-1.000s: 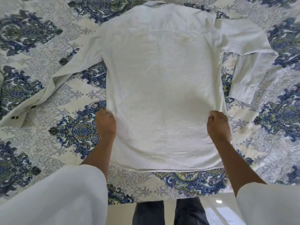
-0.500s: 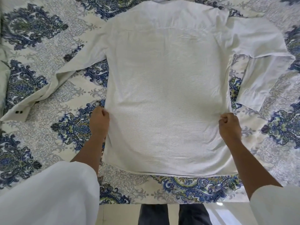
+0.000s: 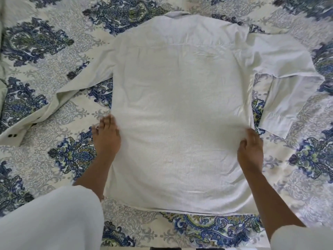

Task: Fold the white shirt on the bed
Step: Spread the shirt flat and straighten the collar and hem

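Closest to the edge of the bed, the person's two white sleeves, one on the left arm and one on the right arm, frame the bare forearms reaching forward over the mattress. Between those arms the white shirt lies spread flat, back side up, on the blue and green patterned bedspread. Its hem runs straight across just short of the near edge of the bed.

About halfway up the shirt's body the hands sit well apart, one at each side seam. The left hand rests on the left edge of the cloth with its fingers stretched out forward and loose, not closed round anything. The right hand is at the right edge, where small creases in the fabric run towards its fingertips. It is smeared with motion blur, so I cannot tell whether it pinches the cloth or only lies on it.

Further out, the shirt's left sleeve trails down and away to the left, ending in a cuff with two dark buttons. The shirt's right sleeve goes out sideways, then doubles back at a fold so that its lower half points towards the near side, lying beside the body with a strip of bedspread between them.

At the far end the collar peeks out past the shoulders.
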